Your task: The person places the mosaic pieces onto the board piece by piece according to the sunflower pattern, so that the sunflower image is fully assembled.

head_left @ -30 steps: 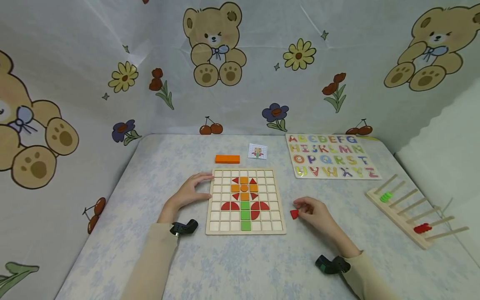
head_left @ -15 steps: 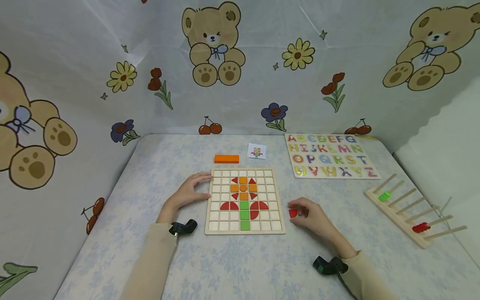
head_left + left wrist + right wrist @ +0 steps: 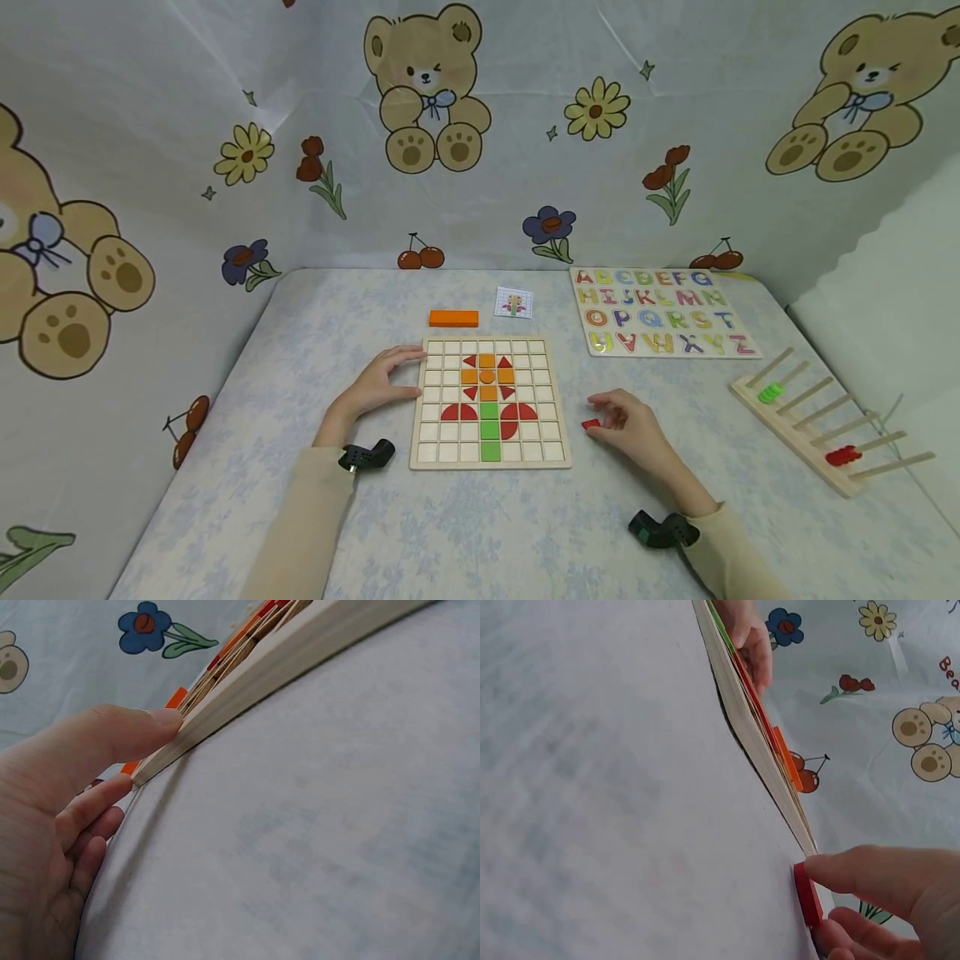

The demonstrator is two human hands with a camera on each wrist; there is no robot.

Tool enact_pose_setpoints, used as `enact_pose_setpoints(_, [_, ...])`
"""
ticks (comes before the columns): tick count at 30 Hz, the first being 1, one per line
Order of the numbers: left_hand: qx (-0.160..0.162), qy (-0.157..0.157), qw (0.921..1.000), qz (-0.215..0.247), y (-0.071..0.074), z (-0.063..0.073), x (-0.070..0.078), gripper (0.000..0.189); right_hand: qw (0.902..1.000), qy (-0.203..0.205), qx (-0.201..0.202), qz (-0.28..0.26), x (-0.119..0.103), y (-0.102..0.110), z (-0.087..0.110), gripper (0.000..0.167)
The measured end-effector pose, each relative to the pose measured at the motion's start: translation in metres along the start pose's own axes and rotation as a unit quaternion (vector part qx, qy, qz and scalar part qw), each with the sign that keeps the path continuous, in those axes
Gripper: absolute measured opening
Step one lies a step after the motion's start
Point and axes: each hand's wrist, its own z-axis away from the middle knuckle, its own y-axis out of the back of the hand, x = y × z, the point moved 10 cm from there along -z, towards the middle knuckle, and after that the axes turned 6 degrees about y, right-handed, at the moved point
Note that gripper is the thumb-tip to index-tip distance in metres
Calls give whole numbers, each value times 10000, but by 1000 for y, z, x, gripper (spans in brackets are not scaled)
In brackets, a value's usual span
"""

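Note:
A wooden grid board (image 3: 437, 452) lies mid-table. On it are orange squares around an orange disc (image 3: 487, 377), several red triangles, red quarter-circle pieces (image 3: 510, 430) and a column of green squares (image 3: 490, 430). My left hand (image 3: 372, 389) rests along the board's left edge, thumb and fingers spread apart and touching its side. To the right of the board, my right hand (image 3: 628, 422) pinches a small red block (image 3: 808, 896) between thumb and fingers. The block shows edge-on in the right wrist view, low over the tabletop; its full outline is hidden.
Behind the board lie an orange bar (image 3: 453, 318) and a small pattern card (image 3: 513, 302). An alphabet board (image 3: 675, 327) is at the back right. A wooden peg rack (image 3: 798, 437) with green and red beads stands at the right. A bear-print cloth (image 3: 525, 175) hangs behind.
My right hand shifts slightly left and then back right, turning the red block, which now shows a narrower face. The left hand and board stay put.

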Motion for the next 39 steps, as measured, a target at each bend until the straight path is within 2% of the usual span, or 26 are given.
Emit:
enact_pose_setpoints(7, [5,22,10000,93,0,1,1,66,9975,-14,-611,-364,-1,-8,2,37])
enact_pose_setpoints(19, [-14,56,9999,-92,-1,1,-1,65,9951,-147,-780,-595,-2,-12,3,41])
enact_pose_setpoints(24, [-3,63,9999,-125,0,1,1,65,9962,-99,-678,-544,-5,-13,-2,41])
enact_pose_setpoints(27, [5,75,9999,-135,0,1,0,65,9965,18,-588,-592,-20,-17,-12,39])
enact_pose_setpoints(30, [7,79,9999,-127,1,1,1,65,9954,196,-619,-702,-45,-31,-22,38])
enact_pose_setpoints(35, [4,42,9999,-116,1,3,3,64,9907,649,-951,-729,-93,-75,-36,37])
enact_pose_setpoints(39, [56,-66,9998,-166,1,2,4,63,9876,877,-1115,-667,-115,-108,-44,35])
